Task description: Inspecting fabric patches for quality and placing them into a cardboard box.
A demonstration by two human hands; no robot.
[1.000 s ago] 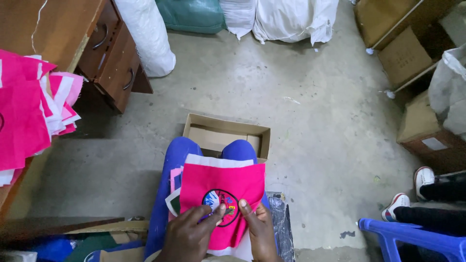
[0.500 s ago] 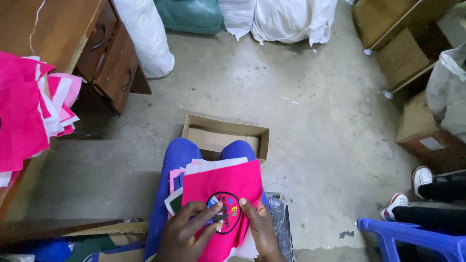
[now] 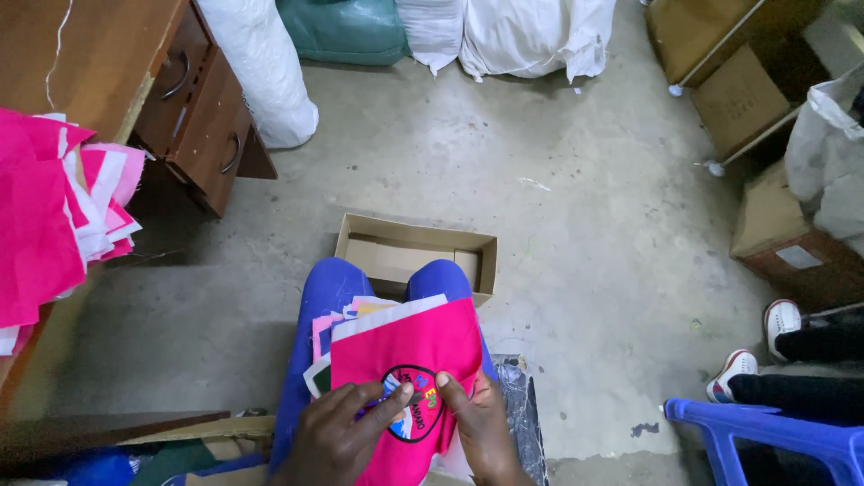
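Observation:
A pink fabric piece [image 3: 421, 342] with a round multicoloured embroidered badge [image 3: 416, 409] lies on my lap, over blue trousers. My left hand [image 3: 346, 432] presses on the cloth with fingertips at the badge's left side. My right hand [image 3: 477, 423] pinches the cloth at the badge's right edge. Under the top piece sits a small stack of other cloth pieces [image 3: 328, 346] in pink, white and dark colours, their edges showing at the left.
An open cardboard box [image 3: 414, 247] stands on the concrete floor just past my knees. A wooden desk with drawers [image 3: 193, 117] and a pile of pink cloth [image 3: 54, 216] are at left. Sacks line the back; cartons, a blue chair [image 3: 765, 436] and another person's shoes [image 3: 756, 346] at right.
The pink piece has tilted and shifted slightly on my lap. Both hands stay on the badge, the left fingers sliding closer to its centre.

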